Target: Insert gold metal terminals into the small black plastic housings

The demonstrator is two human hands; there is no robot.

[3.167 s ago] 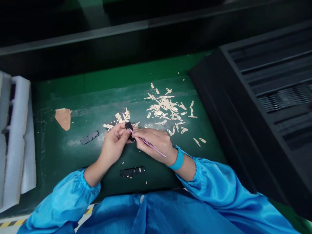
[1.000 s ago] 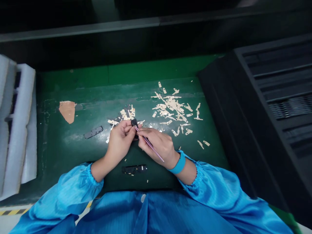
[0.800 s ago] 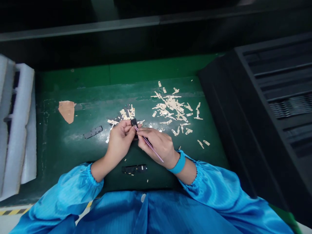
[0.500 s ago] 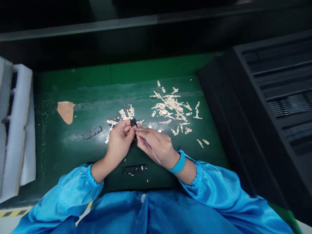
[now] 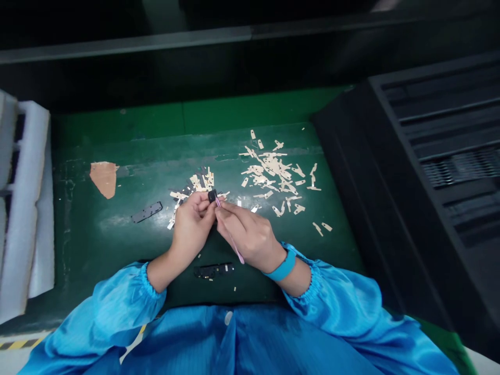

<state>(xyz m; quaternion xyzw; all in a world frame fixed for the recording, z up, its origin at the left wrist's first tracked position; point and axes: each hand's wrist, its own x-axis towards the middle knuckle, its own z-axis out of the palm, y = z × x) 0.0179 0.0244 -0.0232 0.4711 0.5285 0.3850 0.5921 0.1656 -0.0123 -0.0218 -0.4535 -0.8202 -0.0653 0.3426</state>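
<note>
Black part (image 5: 212, 196) is in the fingers of the left hand (image 5: 190, 221), pinched by the thumb and fingertips. One end pokes out past those fingers, away from the body. Its long side seems to run that way too, tipped a little, but its low end is hidden. The fingers of the right hand (image 5: 250, 234) are squeezed around a thin pink tool (image 5: 239, 254). It slants out of them, up and to the left, and its tip gets to the black part; I cannot tell if they touch. So the black part is just past the right fingertips, and the left hand is the nearer one, since it has hold of it. Right behind the left fingers is a small heap of pale bits (image 5: 201, 181). Back toward the body from the fingers, a dark strip (image 5: 214, 271) lies sideways on the green worktop (image 5: 94, 250). Left of the left fingers is a gray strip (image 5: 147, 212). Past the right fingers is a big heap of pale pieces (image 5: 273, 166). Far left of the fingers is a brown scrap (image 5: 103, 178).
</note>
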